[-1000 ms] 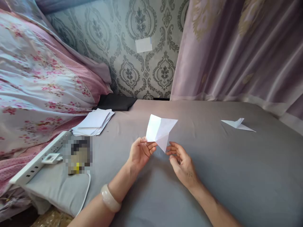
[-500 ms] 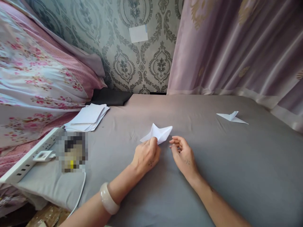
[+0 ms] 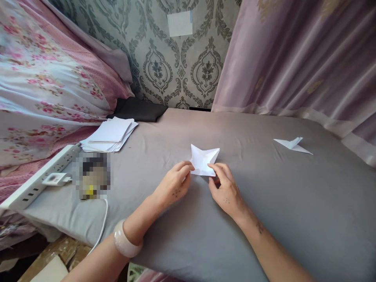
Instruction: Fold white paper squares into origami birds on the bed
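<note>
A partly folded sheet of white paper [image 3: 202, 159], with raised pointed corners, is held just above or on the grey cloth in the middle of the view. My left hand [image 3: 175, 182] pinches its left lower corner. At the right lower corner, the fingers of my right hand [image 3: 227, 190] grip the edge, index finger on the inner face and thumb below. Off to the right lies a folded white paper figure [image 3: 293, 145] with pointed ends, apart from both hands.
A stack of white paper sheets [image 3: 111, 135] lies at the left, in front of a folded black cloth [image 3: 138, 109]. A white power strip [image 3: 44, 176] with a plugged-in charger [image 3: 57, 179] runs along the left edge, beside a blurred-out object [image 3: 94, 176]. Curtains [image 3: 279, 58] hang behind.
My right hand has come to the paper and taken its right corner. The left hand has shifted to the left corner, and the paper has turned and opened wider. The view has tilted down slightly.
</note>
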A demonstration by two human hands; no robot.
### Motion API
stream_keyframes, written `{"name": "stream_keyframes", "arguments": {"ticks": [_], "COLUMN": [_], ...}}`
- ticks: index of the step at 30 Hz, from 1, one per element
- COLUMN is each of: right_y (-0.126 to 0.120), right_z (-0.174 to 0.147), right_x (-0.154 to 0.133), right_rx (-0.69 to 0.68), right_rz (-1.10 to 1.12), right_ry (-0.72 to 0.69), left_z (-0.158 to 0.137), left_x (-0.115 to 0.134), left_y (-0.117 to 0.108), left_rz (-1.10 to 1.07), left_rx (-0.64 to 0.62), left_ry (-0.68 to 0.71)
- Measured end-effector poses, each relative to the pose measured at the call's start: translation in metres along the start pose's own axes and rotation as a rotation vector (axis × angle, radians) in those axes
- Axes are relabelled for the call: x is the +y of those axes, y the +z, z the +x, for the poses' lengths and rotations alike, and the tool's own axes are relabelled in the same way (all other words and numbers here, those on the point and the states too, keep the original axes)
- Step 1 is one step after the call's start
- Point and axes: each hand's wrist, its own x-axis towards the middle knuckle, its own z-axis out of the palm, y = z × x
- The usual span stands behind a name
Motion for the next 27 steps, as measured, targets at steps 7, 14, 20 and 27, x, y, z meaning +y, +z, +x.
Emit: {"name": "stream_keyframes", "arguments": {"ticks": [7,14,20,27], "right_y": [0.004,0.005,0.002,-0.007], "right_z": [0.005,0.008,0.015,0.043], "right_x": [-0.001,-0.002,-0.013,-0.032], "right_rx": [0.032,-0.017,-0.104,-0.343], "right_rz": [-0.056,-0.101,-0.234,-0.525], "right_ry": [-0.048,-0.098,-0.125,-0.192], "left_z": [-0.003,-0.019,-0.022,-0.021], "left_x": [-0.014,-0.016,-0.026,-0.044], "left_y": [0.005,-0.01,-0.024,-0.02], "left_rz": [0.123,0.269,-0.093,-0.179], "left_rx": [-0.182,0.035,0.269,0.132], "left_ry": [0.101,-0.002,-0.259,-0.191]}}
